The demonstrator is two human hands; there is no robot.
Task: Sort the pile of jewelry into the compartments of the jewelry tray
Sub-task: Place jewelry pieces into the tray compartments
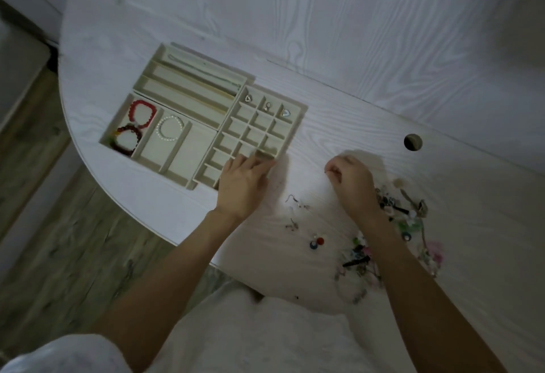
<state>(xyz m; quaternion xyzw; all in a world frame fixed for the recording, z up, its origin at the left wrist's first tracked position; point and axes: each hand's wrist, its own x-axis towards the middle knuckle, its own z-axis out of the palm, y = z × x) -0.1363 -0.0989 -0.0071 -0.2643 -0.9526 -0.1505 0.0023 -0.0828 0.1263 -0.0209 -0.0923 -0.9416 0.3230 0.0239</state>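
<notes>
White wood-grain table with a rounded edge fills most of the view, a round cable hole set in it to the right; on its left part lies the beige jewelry tray, made of long slots at the far side, wider compartments at the near left and a grid of small square cells on its right; the pile of jewelry sprawls on the table's near right, a blurred tangle of beads, chains and dark clips, well apart from the tray; the left hand lies with fingers fairly straight, its fingertips touching the near corner of the grid, holding nothing that I can see; the right hand hovers just beside the pile with fingers curled, thumb and forefinger pinching something too small to make out; a red bead bracelet and a dark bead bracelet share the leftmost wide compartment; a white pearl bracelet sits in the next; a thin chain lies along a far slot; three small silver pieces occupy the grid's far row, one per cell; loose hook earrings and a red and blue stud pair lie on the table between the hands.
</notes>
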